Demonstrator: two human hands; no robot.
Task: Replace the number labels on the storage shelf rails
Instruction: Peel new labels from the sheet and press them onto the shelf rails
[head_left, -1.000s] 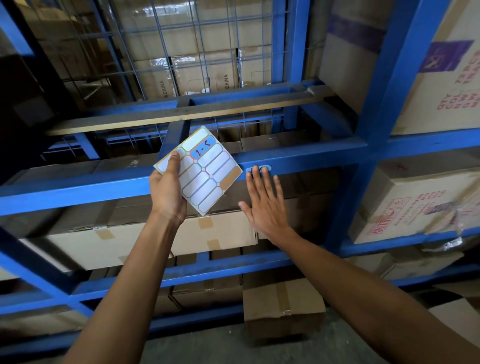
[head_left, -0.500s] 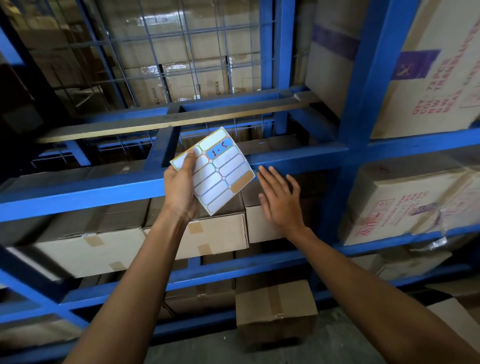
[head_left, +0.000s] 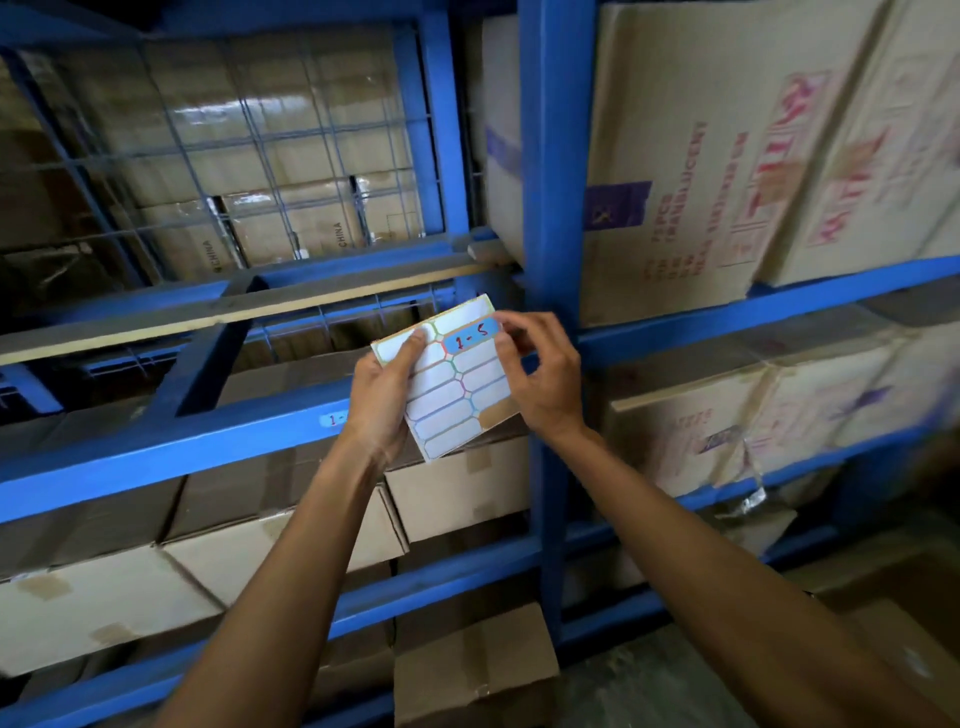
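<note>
My left hand holds a white label sheet in front of the blue shelf rail. A blue label marked "1-5" sits near the sheet's top right. The fingertips of my right hand pinch the right end of that label at the sheet's edge. The other labels on the sheet are blank, and one slot at the lower right shows bare backing. A small label is stuck on the rail just left of my left wrist, partly hidden.
A blue upright post stands just right of my hands. Cardboard boxes fill the shelves on every level. A wire mesh panel backs the upper left bay. One loose box sits on the floor below.
My right hand has left the rail, where it pressed a label, and come to the sheet's "1-5" label. The view has shifted right and upward.
</note>
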